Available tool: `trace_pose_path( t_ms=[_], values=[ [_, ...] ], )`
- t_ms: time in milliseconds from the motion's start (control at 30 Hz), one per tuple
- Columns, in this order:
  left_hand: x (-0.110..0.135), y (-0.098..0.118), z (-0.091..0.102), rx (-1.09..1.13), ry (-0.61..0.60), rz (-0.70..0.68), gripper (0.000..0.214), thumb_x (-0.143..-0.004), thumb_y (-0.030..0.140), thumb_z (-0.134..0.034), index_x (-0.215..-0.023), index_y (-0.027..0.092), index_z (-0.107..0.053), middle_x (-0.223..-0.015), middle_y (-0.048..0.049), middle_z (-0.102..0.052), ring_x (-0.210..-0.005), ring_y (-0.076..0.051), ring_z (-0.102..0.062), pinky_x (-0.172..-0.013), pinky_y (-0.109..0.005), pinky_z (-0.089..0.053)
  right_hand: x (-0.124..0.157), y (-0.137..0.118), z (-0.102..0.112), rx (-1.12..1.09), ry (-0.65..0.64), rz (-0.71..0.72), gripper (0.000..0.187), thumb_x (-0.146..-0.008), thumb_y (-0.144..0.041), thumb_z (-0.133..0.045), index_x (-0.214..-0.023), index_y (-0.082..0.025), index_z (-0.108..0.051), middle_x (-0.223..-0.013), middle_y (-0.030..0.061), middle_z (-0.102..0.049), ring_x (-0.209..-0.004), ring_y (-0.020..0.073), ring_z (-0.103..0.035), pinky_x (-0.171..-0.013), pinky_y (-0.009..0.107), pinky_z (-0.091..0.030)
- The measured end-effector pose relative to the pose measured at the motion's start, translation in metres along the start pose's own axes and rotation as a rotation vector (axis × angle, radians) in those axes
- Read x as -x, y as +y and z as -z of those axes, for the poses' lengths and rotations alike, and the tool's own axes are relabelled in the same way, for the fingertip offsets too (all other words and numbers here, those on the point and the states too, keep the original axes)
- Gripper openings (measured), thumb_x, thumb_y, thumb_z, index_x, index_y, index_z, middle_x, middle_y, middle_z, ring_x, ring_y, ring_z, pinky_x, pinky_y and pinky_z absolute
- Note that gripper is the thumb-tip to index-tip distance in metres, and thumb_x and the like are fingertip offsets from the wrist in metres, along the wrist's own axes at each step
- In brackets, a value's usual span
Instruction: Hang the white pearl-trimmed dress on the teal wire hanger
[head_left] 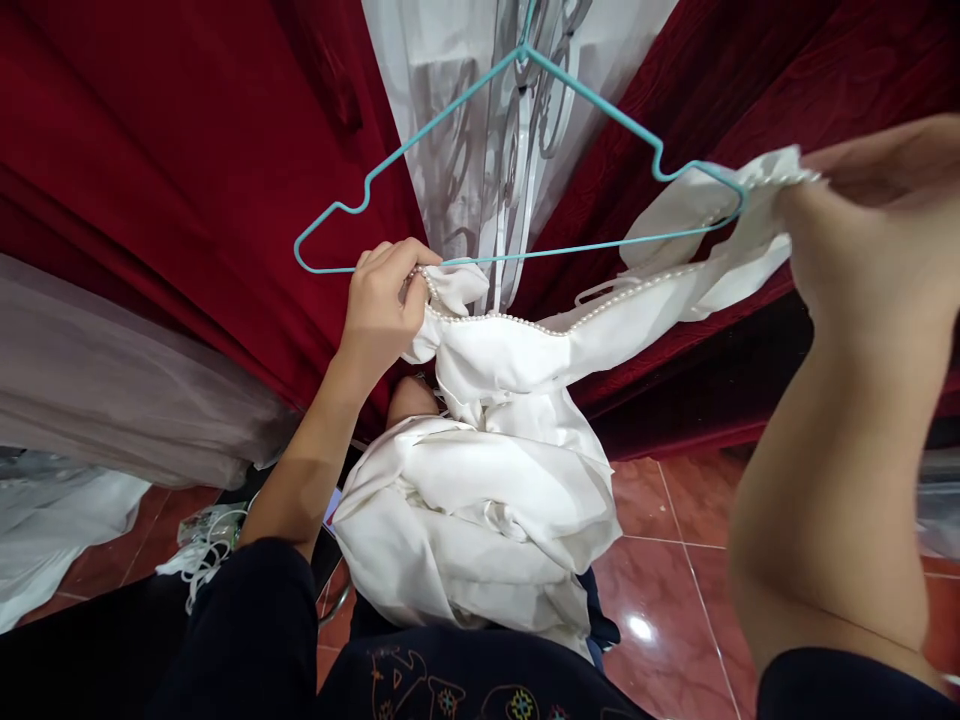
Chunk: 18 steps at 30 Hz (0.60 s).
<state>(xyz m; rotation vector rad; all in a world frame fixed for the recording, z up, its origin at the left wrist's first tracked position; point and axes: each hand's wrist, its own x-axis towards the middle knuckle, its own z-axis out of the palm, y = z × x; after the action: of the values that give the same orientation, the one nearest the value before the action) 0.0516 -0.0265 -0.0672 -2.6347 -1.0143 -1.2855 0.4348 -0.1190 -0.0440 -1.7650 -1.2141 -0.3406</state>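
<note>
A white dress (480,510) with a pearl-beaded neckline lies gathered on my lap, its top drawn up toward a light blue wire hanger (600,100). My left hand (386,305) pinches the beaded edge near the hanger's bottom bar. On the other side, my right hand (877,220) is closed around the far shoulder part of the dress, just beyond the hanger's right end. That end of the hanger passes through the white fabric there, while its left end sticks out bare. The hanger's hook runs out of view at the top.
Dark red curtains (187,130) hang on both sides of white fabric and several hangers (525,110) at the back. White tulle (67,520) spreads at the left. White cords (214,550) lie on a black surface (97,640). Reddish tiles (660,600) cover the floor.
</note>
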Motion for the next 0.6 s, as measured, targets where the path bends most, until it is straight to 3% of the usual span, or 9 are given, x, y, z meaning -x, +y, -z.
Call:
trace_pose_path(
  t_ms=[100,167,200,233,300,367,433,500,600],
  values=[
    [-0.001,-0.003,-0.003,0.015,0.014,-0.005,0.018,-0.097,0.009,-0.052,-0.098,0.021,-0.066,-0.096,-0.0033,-0.075,-0.093,-0.023,-0.068,-0.091,-0.039,-0.050,0.026,-0.016,0.015,0.037,-0.276,-0.180,0.021,-0.074,-0.007,-0.082,-0.093,-0.015,-0.085,-0.081,0.0109,-0.078,-0.069,0.0157,-0.069,-0.061,0.031,-0.046],
    [-0.001,-0.002,-0.007,0.055,0.008,-0.010,0.020,-0.095,0.008,-0.052,-0.098,0.020,-0.067,-0.095,-0.0033,-0.075,-0.092,-0.023,-0.069,-0.090,-0.038,-0.050,0.039,-0.030,0.018,-0.039,-0.484,-0.048,0.024,-0.072,-0.004,-0.081,-0.091,-0.018,-0.085,-0.080,0.0076,-0.078,-0.070,0.0141,-0.069,-0.065,0.030,-0.049],
    [-0.002,-0.001,-0.009,0.078,0.006,-0.013,0.020,-0.094,0.007,-0.052,-0.098,0.020,-0.067,-0.095,-0.0031,-0.075,-0.092,-0.023,-0.069,-0.089,-0.037,-0.051,0.044,-0.038,0.016,-0.120,-0.510,0.064,0.024,-0.074,-0.004,-0.077,-0.092,-0.020,-0.085,-0.084,0.0067,-0.079,-0.072,0.0142,-0.070,-0.067,0.030,-0.050],
    [-0.002,0.000,-0.012,0.101,0.007,-0.017,0.021,-0.093,0.007,-0.052,-0.098,0.020,-0.067,-0.094,-0.0027,-0.075,-0.091,-0.022,-0.069,-0.088,-0.037,-0.051,0.046,-0.046,0.011,-0.208,-0.488,0.188,0.025,-0.078,-0.006,-0.074,-0.094,-0.021,-0.084,-0.089,0.0059,-0.079,-0.076,0.0145,-0.071,-0.069,0.030,-0.052],
    [-0.003,0.001,-0.017,0.141,0.023,-0.028,0.021,-0.092,0.006,-0.053,-0.097,0.020,-0.067,-0.094,-0.0020,-0.075,-0.089,-0.021,-0.068,-0.086,-0.035,-0.051,0.048,-0.061,-0.004,-0.326,-0.325,0.408,0.023,-0.084,-0.012,-0.068,-0.099,-0.023,-0.083,-0.098,0.0060,-0.078,-0.086,0.0166,-0.072,-0.075,0.032,-0.054],
    [-0.003,0.000,-0.020,0.172,0.044,-0.043,0.022,-0.093,0.006,-0.054,-0.098,0.021,-0.069,-0.094,-0.0010,-0.076,-0.087,-0.020,-0.068,-0.086,-0.035,-0.052,0.047,-0.072,-0.025,-0.325,-0.170,0.538,0.021,-0.089,-0.017,-0.065,-0.101,-0.023,-0.081,-0.105,0.0077,-0.077,-0.100,0.0208,-0.071,-0.088,0.039,-0.055],
    [-0.001,-0.003,-0.022,0.201,0.078,-0.067,0.023,-0.095,0.007,-0.055,-0.101,0.022,-0.070,-0.098,-0.0011,-0.076,-0.092,-0.020,-0.069,-0.090,-0.037,-0.053,0.048,-0.076,-0.045,-0.289,-0.150,0.567,0.019,-0.091,-0.021,-0.064,-0.101,-0.023,-0.079,-0.106,0.0073,-0.077,-0.103,0.0231,-0.070,-0.097,0.045,-0.051],
    [0.006,-0.007,-0.024,0.204,0.179,-0.100,0.021,-0.098,0.011,-0.056,-0.104,0.023,-0.072,-0.108,-0.0035,-0.075,-0.105,-0.022,-0.069,-0.096,-0.039,-0.054,0.052,-0.074,-0.061,-0.276,-0.171,0.530,0.017,-0.093,-0.024,-0.061,-0.100,-0.023,-0.077,-0.098,0.0048,-0.078,-0.093,0.0222,-0.070,-0.096,0.046,-0.049],
    [0.030,-0.011,-0.026,0.189,0.324,-0.205,0.017,-0.100,0.019,-0.062,-0.107,0.025,-0.076,-0.112,-0.0060,-0.071,-0.109,-0.023,-0.068,-0.094,-0.039,-0.056,0.062,-0.070,-0.070,-0.250,-0.160,0.463,0.018,-0.097,-0.026,-0.056,-0.102,-0.026,-0.074,-0.091,0.0027,-0.075,-0.085,0.0212,-0.066,-0.095,0.047,-0.045]
  ],
)
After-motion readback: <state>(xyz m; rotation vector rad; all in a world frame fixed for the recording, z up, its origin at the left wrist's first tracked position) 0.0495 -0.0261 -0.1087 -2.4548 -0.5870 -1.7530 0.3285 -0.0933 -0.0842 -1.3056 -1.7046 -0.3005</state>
